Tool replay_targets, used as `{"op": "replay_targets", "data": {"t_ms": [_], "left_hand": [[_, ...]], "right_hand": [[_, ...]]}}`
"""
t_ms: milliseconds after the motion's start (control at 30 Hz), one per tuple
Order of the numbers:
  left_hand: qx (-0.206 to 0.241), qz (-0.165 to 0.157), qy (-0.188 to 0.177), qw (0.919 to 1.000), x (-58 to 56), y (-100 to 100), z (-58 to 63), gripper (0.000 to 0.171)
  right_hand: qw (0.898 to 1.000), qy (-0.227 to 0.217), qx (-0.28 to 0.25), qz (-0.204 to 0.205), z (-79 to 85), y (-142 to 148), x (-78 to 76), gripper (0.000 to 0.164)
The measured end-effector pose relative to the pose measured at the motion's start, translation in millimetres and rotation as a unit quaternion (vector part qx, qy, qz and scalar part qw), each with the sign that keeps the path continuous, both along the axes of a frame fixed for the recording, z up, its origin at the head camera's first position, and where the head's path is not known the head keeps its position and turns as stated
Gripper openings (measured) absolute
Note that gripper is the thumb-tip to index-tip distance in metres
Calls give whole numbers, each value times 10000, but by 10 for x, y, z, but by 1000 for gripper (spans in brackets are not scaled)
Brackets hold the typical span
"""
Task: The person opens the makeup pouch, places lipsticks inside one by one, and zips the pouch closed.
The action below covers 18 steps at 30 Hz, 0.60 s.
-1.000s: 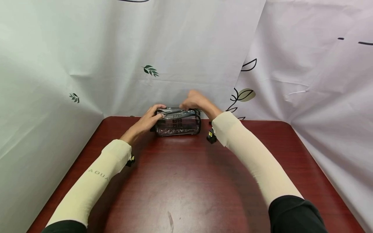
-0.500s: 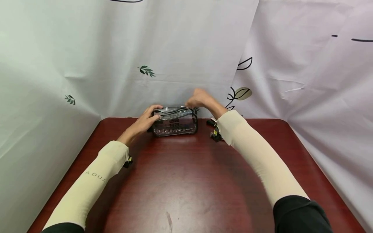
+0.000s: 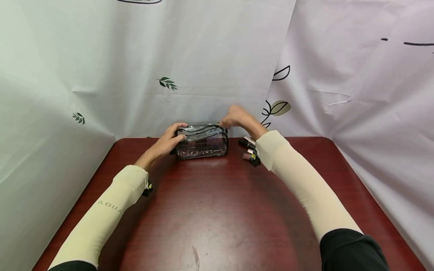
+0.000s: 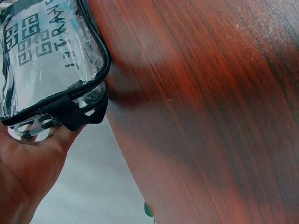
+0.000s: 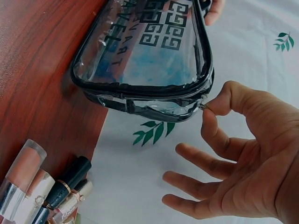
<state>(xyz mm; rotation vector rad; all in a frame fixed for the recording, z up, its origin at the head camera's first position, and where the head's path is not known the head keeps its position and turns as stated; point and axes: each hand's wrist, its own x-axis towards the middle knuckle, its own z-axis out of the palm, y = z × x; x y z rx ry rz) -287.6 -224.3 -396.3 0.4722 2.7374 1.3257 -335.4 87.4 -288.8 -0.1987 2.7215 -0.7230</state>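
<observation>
A clear toiletry bag [image 3: 208, 147] with black piping and printed lettering stands at the table's far edge. My left hand [image 3: 169, 138] grips its left end, thumb in front and fingers over the top. The left wrist view shows a black fabric tab [image 4: 70, 113] on that end, above the palm. At the top right corner, my right hand [image 3: 234, 116] pinches a small zipper pull [image 5: 202, 106] between thumb and index finger. The other fingers of that hand [image 5: 252, 154] are spread apart, away from the bag.
Several lipstick-like cosmetic tubes [image 5: 35, 186] lie right of the bag, partly behind my right wrist in the head view. A white cloth [image 3: 210, 56] with leaf prints hangs behind the reddish-brown table [image 3: 203, 210].
My right hand has slid right along the bag's top edge to its right corner. The left hand keeps its grip. More of the cosmetic tubes shows beside the right wrist.
</observation>
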Motion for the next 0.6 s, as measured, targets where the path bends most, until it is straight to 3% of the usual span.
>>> {"op": "replay_targets", "data": {"t_ms": [167,233,300,367,433,500,600], "left_hand": [[78,2,-18,10000,23,-35,0,58],[91,-6,-14,10000,29,-43,8,59],[109,-21,-33,9999,35,-46,19,59],[112,-23,-57,9999,43,-45,29,60],[139,-34,-91,9999,53,-43,39,60],[166,-30,-115,9998,63,-42,46,61],[124,-15,-79,9999,73,-42,53,61]], "right_hand": [[9990,-10,448,45,-72,-48,-88,35],[9982,-47,589,136,-154,-36,-201,35],[9980,-99,587,222,-274,6,-345,30],[9984,-174,509,199,-316,27,-371,21],[9991,-260,313,133,-349,53,-357,14],[9994,-302,139,34,-293,53,-214,10],[9990,-379,-226,-109,-293,103,-77,15]]}}
